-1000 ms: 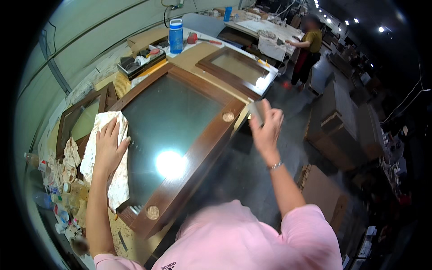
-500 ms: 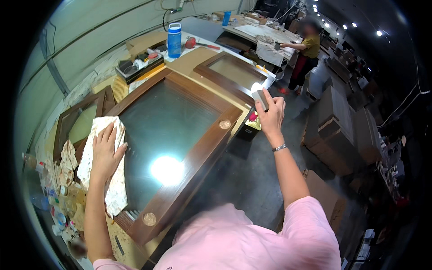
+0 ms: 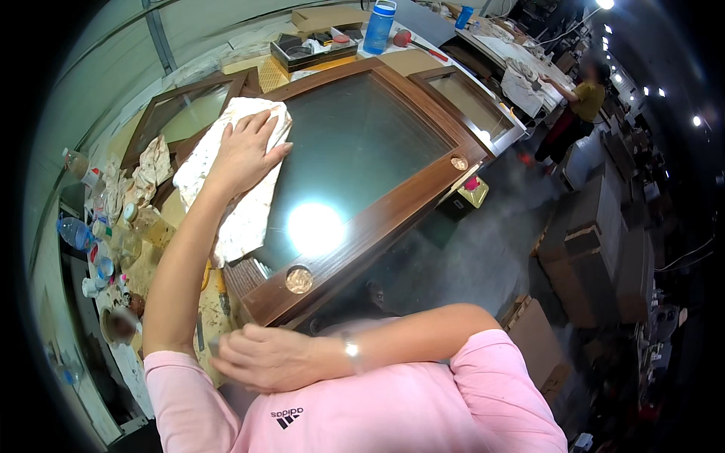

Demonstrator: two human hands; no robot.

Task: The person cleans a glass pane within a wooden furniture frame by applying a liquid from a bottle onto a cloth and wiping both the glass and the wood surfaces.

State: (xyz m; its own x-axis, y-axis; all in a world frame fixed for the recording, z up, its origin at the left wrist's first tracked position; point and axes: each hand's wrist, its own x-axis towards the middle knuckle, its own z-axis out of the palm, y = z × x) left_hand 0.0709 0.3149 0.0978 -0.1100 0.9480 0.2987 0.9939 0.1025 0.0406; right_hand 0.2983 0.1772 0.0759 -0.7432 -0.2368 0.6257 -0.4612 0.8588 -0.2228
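Left hand (image 3: 245, 155): palm down, fingers a little apart, thumb out to the right, pressing flat and pinching nothing!
Rag (image 3: 245, 223): right there under the left fingers, pale and stained, reaching just past the fingertips and hanging back under the wrist, over the door's left side.
Door (image 3: 362, 158): right of the left fingers, brown frame around glass, with a big white glare on the pane and two round holes down the side away from the rag.
Right hand (image 3: 264, 359): drawn across the body, below the door's near corner, fingers curled and blurred; a grey bit (image 3: 214, 346) shows at the tips, but whether they're clamped on it, I cannot tell.
Table (image 3: 211, 306): spattered, in view between the two hands, a yellow tool (image 3: 222, 291) lying on it beyond the right fingers.
Left flank: crumpled cloths (image 3: 153, 167) and plastic bottles (image 3: 153, 225), left of the left hand.
Far side: past the left fingertips, a black tray (image 3: 313, 51) and a blue bottle (image 3: 379, 30).
Room: well off to the right of both hands, cartons (image 3: 593, 234) on a grey floor (image 3: 483, 234), and a co-worker (image 3: 580, 109) at another table.
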